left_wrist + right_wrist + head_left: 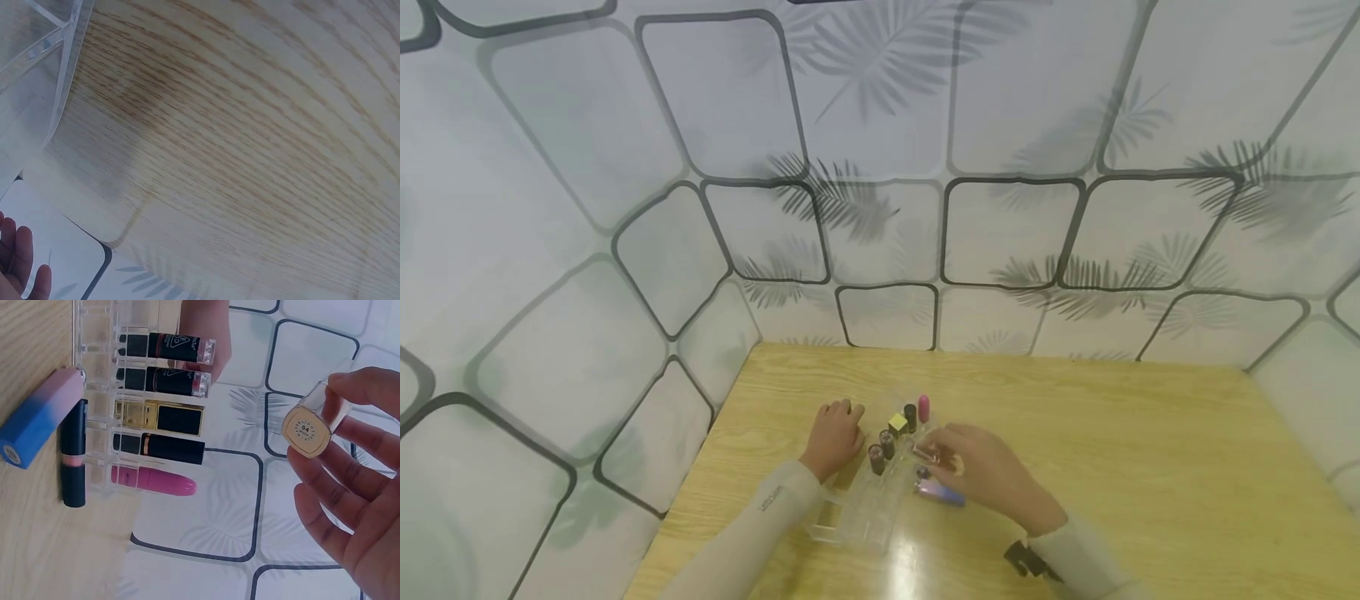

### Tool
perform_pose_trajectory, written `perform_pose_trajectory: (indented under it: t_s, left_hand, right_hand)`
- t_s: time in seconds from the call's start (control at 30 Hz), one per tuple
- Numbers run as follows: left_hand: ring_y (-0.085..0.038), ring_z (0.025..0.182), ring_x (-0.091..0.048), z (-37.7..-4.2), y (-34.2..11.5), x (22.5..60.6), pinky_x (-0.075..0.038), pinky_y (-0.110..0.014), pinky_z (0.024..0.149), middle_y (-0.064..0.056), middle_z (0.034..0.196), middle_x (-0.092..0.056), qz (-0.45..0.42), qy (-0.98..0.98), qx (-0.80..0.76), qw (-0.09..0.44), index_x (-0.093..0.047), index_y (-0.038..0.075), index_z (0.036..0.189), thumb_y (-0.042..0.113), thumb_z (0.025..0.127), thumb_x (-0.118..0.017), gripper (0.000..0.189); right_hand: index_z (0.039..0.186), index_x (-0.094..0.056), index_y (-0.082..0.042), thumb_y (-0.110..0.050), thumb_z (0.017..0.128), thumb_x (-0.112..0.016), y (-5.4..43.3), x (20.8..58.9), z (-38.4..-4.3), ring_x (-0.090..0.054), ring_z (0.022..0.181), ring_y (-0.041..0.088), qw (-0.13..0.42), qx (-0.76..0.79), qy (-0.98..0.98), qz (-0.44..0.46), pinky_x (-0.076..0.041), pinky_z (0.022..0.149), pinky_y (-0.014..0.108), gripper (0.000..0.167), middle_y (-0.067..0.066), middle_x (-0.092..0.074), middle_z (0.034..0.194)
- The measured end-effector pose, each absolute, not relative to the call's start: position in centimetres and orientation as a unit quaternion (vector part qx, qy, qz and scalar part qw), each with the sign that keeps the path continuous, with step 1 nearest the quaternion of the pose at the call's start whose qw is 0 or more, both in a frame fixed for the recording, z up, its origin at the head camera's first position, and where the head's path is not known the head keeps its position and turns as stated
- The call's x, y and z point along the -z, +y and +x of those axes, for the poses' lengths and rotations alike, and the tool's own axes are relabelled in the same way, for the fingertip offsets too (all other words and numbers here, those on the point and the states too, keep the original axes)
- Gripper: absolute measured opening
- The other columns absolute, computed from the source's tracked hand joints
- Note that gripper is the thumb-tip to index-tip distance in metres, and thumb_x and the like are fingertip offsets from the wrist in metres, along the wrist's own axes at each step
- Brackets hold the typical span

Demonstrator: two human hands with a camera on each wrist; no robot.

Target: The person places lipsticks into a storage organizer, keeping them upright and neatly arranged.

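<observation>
My right hand (981, 467) pinches a clear-sided lipstick tube (307, 431) between thumb and fingers, its beige base marked 04 facing the right wrist camera. It hovers over the right side of a clear lipstick organizer (868, 521). Standing in the organizer are two black lipsticks with clear-ended caps (181, 349), a gold and black lipstick (180, 420), a slim black tube (174, 448) and a pink tube (156, 479). My left hand (835, 437) lies along the organizer's left side, fingers loosely bent, nothing held.
On the table (1112, 450), right of the organizer, lie a blue-to-pink tube (40, 419) and a black tube with a pink band (73, 453). A patterned wall covering (887, 317) rises behind the table and at its left.
</observation>
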State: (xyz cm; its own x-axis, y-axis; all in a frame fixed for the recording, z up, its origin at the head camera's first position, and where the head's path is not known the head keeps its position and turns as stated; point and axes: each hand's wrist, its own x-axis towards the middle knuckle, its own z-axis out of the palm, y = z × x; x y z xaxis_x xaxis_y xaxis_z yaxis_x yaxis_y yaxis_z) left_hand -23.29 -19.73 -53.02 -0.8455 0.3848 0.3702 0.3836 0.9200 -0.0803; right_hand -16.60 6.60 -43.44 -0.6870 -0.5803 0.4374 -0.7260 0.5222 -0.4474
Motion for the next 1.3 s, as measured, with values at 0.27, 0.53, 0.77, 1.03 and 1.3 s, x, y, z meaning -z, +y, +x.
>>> perform_pose_trajectory:
  t_s: [0.27,0.53,0.77,1.03,1.3]
  left_hand:
    - [-0.018,0.064,-0.048,-23.1,-19.8,52.2,-0.040,-0.033,0.064,-0.004,0.075,-0.051,-0.206,-0.962,-0.013,0.177,-0.058,0.008,0.092,0.016,0.079,-0.059,0.016]
    - [-0.022,0.072,-0.055,-22.2,-19.9,48.7,-0.046,-0.038,0.067,-0.008,0.086,-0.056,-0.194,-0.972,0.001,0.129,-0.058,0.007,0.102,0.023,0.084,-0.062,0.024]
    - [-0.013,0.072,-0.054,-19.3,-16.8,42.8,-0.045,-0.028,0.065,-0.003,0.087,-0.059,-0.271,-0.940,0.176,0.106,-0.058,0.014,0.103,0.019,0.083,-0.064,0.022]
    - [-0.011,0.080,-0.057,-17.2,-14.4,41.2,-0.048,-0.021,0.071,-0.002,0.091,-0.060,-0.338,-0.889,0.289,0.110,-0.059,0.011,0.105,0.022,0.083,-0.065,0.025]
    - [-0.008,0.084,-0.054,-16.9,-13.0,41.8,-0.049,-0.022,0.075,0.002,0.099,-0.060,-0.362,-0.870,0.314,0.112,-0.060,0.012,0.113,0.026,0.084,-0.066,0.033]
  right_hand:
    - [0.102,-0.066,-0.015,-0.012,0.076,-0.072,6.8,43.7,-16.4,-0.056,0.071,0.001,0.136,-0.336,-0.854,0.374,-0.048,0.067,0.018,0.027,-0.009,-0.065,0.085]
    - [0.100,-0.067,-0.014,-0.013,0.074,-0.074,7.2,43.9,-16.6,-0.057,0.072,0.000,0.157,-0.353,-0.852,0.353,-0.050,0.070,0.021,0.027,-0.010,-0.066,0.087]
    - [0.102,-0.066,-0.011,-0.010,0.073,-0.075,7.5,44.2,-16.6,-0.060,0.075,0.002,0.169,-0.376,-0.845,0.342,-0.052,0.071,0.022,0.030,-0.003,-0.069,0.091]
    - [0.104,-0.066,-0.010,-0.007,0.075,-0.073,7.4,44.7,-16.2,-0.065,0.083,0.009,0.164,-0.419,-0.825,0.341,-0.054,0.076,0.029,0.030,0.000,-0.070,0.096]
    - [0.109,-0.064,-0.010,-0.009,0.078,-0.071,7.4,45.5,-16.0,-0.066,0.086,0.010,0.155,-0.433,-0.821,0.338,-0.054,0.081,0.035,0.032,-0.002,-0.070,0.099]
